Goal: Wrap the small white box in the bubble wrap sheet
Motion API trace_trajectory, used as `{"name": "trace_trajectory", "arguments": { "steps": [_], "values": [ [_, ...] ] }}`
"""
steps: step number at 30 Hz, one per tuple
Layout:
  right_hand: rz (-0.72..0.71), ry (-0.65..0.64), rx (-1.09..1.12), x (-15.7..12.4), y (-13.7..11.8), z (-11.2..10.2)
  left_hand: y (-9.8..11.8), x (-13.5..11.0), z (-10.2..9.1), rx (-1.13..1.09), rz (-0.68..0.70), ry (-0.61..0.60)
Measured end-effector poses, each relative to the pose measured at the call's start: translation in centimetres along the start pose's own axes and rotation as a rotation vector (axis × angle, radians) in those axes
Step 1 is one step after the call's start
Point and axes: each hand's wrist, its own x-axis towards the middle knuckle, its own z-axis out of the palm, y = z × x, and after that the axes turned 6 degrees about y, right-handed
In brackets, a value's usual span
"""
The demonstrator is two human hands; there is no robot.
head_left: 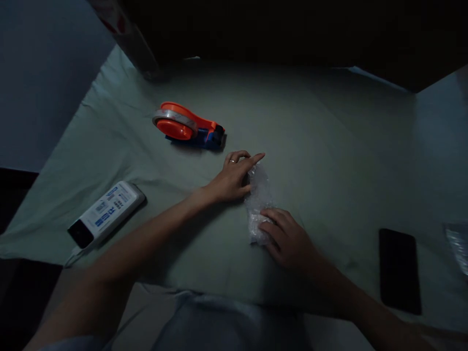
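Observation:
A narrow strip of clear bubble wrap (260, 190) lies on the cloth-covered table, running away from me. Its near end looks thicker and bunched, and a small dark edge shows beneath; what may be inside is hidden. My left hand (234, 176), with a ring on one finger, holds the far left edge of the strip. Its index finger reaches across the far end and its thumb rests at the side. My right hand (288, 236) grips the near end from the right, with the fingers curled over the wrap.
An orange and blue tape dispenser (175, 129) with a roll of tape lies beyond my left hand. At left is a white power bank (107, 212) with a cable. A black phone (399, 270) lies at right, near a clear plastic piece (458, 246). A large dark box (285, 34) stands behind.

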Motion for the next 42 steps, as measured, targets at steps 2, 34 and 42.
{"name": "trace_trajectory", "arguments": {
  "steps": [2, 34, 42],
  "values": [
    [0.000, -0.008, -0.003, 0.0, -0.1, 0.0, 0.2, 0.2, 0.2, 0.023, 0.011, -0.013],
    [0.071, -0.011, -0.046, 0.4, -1.5, -0.3, 5.4, -1.7, -0.3, -0.229, -0.378, 0.125],
    [0.035, 0.025, 0.004, 0.1, -1.2, -0.5, 3.4, -1.0, 1.5, -0.051, -0.277, 0.089]
  ]
}}
